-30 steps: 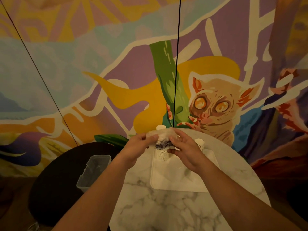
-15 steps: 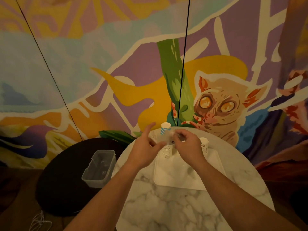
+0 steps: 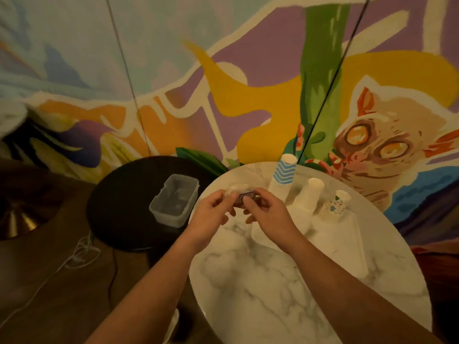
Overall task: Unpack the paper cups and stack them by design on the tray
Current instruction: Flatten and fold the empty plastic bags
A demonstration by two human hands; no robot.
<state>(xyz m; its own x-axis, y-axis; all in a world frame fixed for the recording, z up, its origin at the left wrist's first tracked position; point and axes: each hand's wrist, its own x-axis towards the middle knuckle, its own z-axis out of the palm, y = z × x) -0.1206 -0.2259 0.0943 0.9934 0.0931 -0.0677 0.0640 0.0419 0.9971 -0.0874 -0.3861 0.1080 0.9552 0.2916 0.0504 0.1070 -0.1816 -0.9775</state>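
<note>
A white tray (image 3: 342, 244) lies on the round marble table (image 3: 285, 289). Three stacks of upturned paper cups stand at the tray's far end: a tall stack with blue wavy stripes on top (image 3: 283, 177), a plain white stack (image 3: 309, 197) and a short stack with coloured specks (image 3: 336, 206). My left hand (image 3: 211, 217) and my right hand (image 3: 267, 212) are held together over the table's left edge. Between their fingertips they pinch a crumpled clear plastic wrapper (image 3: 238, 193) with a small dark label on it.
An empty clear plastic container (image 3: 175, 199) sits on a low dark round table (image 3: 124, 207) to the left of the marble table. A white cable (image 3: 79, 254) lies on the brown floor. A painted mural wall stands right behind both tables.
My view has swung left and down. Both hands have moved left from over the tray to the table's left edge, and the plastic wrapper is now bunched small between the fingertips.
</note>
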